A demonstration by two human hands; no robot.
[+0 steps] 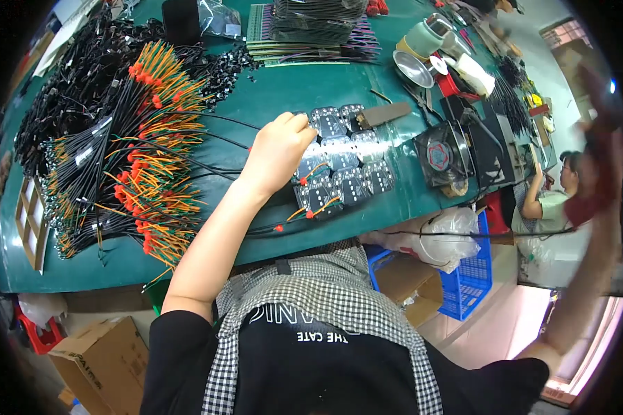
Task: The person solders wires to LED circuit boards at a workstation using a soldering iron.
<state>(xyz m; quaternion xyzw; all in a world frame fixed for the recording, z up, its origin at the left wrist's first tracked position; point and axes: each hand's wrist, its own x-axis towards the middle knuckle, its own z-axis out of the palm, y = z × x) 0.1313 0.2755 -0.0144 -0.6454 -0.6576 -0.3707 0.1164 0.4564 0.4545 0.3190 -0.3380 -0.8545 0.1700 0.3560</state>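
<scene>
My left hand [278, 149] is closed, knuckles up, over the left edge of a panel of dark circuit boards [353, 185]. Whatever its curled fingers may hold is hidden beneath them. Black cables run toward it from a large heap of black cables [104, 152] with orange and green wire ends. Orange wires [323, 207] with red bits stand on the nearest boards. A flat brownish bar [385, 115] rests across the panel's far right corner. My right hand [599, 155] is raised at the far right, smeared and dark; its fingers and any held thing are unclear.
A boxy black device with a round fan grille [438, 156] stands right of the boards. Beyond it lie pliers [423, 100] and a round metal dish [414, 69]. Stacked board panels [318, 24] stand at the back. A blue crate [467, 287] sits below; another person [567, 181] sits right.
</scene>
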